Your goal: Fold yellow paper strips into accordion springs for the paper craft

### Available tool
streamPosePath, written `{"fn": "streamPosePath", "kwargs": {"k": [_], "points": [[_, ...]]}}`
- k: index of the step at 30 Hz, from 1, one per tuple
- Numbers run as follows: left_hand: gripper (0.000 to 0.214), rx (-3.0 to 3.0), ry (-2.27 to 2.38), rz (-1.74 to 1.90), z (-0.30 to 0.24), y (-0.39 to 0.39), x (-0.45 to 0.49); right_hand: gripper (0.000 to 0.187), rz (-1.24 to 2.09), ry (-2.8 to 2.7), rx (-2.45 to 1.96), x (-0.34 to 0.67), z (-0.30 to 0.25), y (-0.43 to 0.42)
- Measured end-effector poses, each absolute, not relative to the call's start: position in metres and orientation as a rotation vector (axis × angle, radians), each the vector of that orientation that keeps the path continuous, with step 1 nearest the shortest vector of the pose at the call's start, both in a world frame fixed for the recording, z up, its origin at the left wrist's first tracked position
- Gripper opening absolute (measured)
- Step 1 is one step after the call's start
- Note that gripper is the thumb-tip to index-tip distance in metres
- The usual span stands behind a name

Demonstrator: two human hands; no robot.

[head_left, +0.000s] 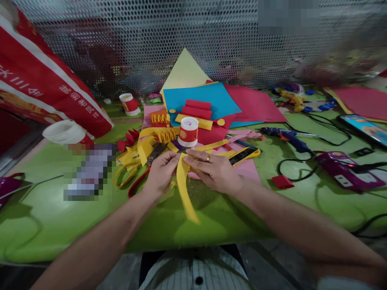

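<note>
Both hands meet over the middle of the green table (45,225). My left hand (160,174) and my right hand (213,171), which wears a ring, pinch the top end of a long yellow paper strip (185,191) that hangs toward me. Their fingertips are pressed together on it. Just beyond them stands a red-and-white paper cup (188,132), upside down, among folded yellow paper strips (157,139). Red-handled scissors (142,177) lie beside my left hand.
Sheets of blue (208,100), yellow (185,72) and red paper (256,105) lie behind the cup. A blue glue gun (287,136) with its cable, a phone (363,128) and a purple device (347,169) are on the right. A second cup (129,104) and a red bag (45,88) stand left.
</note>
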State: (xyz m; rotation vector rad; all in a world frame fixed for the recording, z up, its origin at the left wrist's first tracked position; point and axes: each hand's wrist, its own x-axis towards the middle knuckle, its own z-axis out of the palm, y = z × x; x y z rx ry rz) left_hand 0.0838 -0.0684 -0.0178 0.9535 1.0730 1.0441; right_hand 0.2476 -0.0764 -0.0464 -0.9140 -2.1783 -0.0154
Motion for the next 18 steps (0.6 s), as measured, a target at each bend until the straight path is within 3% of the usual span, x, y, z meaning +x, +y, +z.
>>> {"fn": "streamPosePath", "kwargs": {"k": [6,18], "points": [[0.018,1.033,1.109,1.007,-0.0198,-0.0656,0.0798,0.03,-0.074,-2.218,-0.908,0.2492,-0.0412,-0.0768],[0.019,1.189,1.079,1.029,-0.0212,-0.068,0.0796,0.025,0.263,-2.056,-0.824,0.2481,-0.0421,-0.0761]]}}
